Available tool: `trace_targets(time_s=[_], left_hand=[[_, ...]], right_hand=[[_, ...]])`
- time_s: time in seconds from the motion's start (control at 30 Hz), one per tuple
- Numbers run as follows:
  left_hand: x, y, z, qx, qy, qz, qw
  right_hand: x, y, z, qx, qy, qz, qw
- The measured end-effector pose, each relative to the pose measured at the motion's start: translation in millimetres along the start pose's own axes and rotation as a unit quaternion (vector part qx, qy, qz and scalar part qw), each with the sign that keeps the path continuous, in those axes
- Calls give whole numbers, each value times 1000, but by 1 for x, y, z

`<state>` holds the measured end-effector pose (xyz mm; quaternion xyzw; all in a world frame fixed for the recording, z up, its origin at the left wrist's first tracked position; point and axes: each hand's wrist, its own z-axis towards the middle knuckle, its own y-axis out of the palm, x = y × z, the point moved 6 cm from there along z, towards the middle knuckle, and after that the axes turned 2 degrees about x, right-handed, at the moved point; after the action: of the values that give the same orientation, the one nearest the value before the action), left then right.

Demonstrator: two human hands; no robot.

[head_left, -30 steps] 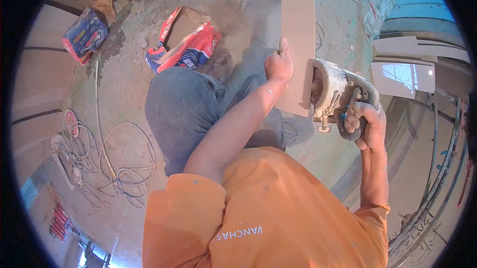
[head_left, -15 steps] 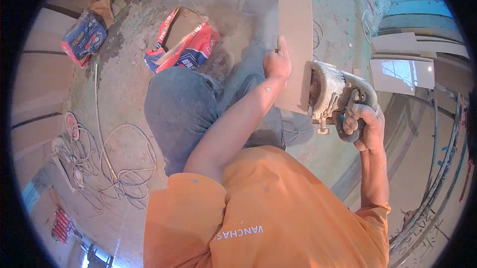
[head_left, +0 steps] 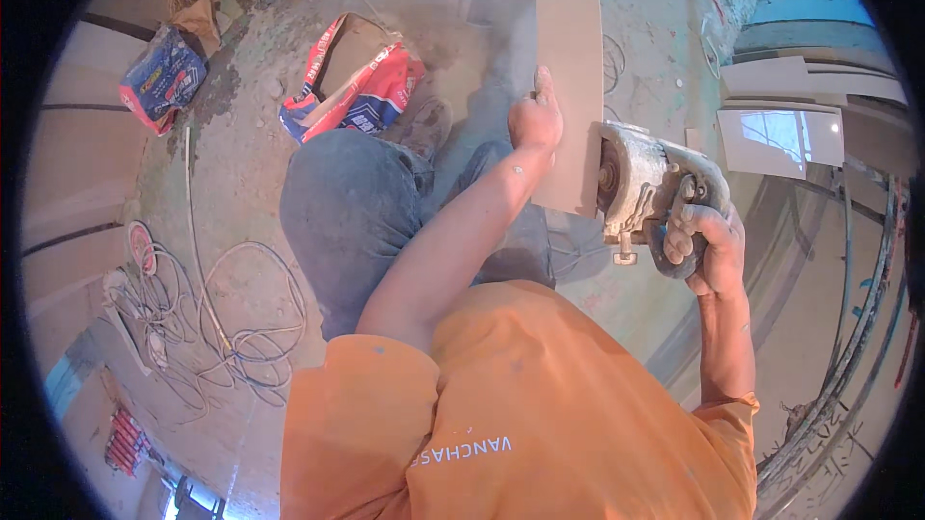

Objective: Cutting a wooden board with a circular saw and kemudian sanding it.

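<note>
My left hand [head_left: 537,121] grips the left edge of a long beige tile strip [head_left: 570,57], with the thumb stretched along its face and the other fingers hidden behind it. The strip stands out ahead of me, its near end above my legs. In my right hand [head_left: 710,240] is a dusty handheld tile cutter [head_left: 641,178], fingers wrapped round its dark handle. The cutter's round metal hub faces the strip's right edge near its lower corner. Whether the blade touches the tile cannot be made out.
A torn red and blue bag [head_left: 361,86] lies ahead on the left, another bag [head_left: 169,77] beyond it. Tangled cables and hose [head_left: 241,318] spread over the left floor. Glossy tiles [head_left: 780,139] lie to the right, near long pipes [head_left: 867,318]. Dust hangs ahead.
The strip, my left hand and the cutter have shifted very slightly left in the picture. Both grips are the same.
</note>
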<state>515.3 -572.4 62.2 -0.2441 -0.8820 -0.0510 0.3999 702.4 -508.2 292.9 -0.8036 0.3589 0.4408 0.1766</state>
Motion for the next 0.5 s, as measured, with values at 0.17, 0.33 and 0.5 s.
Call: trace_targets(time_s=[0.17, 0.33, 0.5], left_hand=[[-6, 2, 3, 11, 7, -1, 1000], [-8, 4, 8, 25, 29, 6, 999], [-9, 5, 9, 43, 38, 12, 998]], right_hand=[[2, -3, -4, 8, 0, 18, 1000], [4, -2, -7, 7, 1, 6, 1000], [4, -2, -10, 2, -2, 2, 1000]])
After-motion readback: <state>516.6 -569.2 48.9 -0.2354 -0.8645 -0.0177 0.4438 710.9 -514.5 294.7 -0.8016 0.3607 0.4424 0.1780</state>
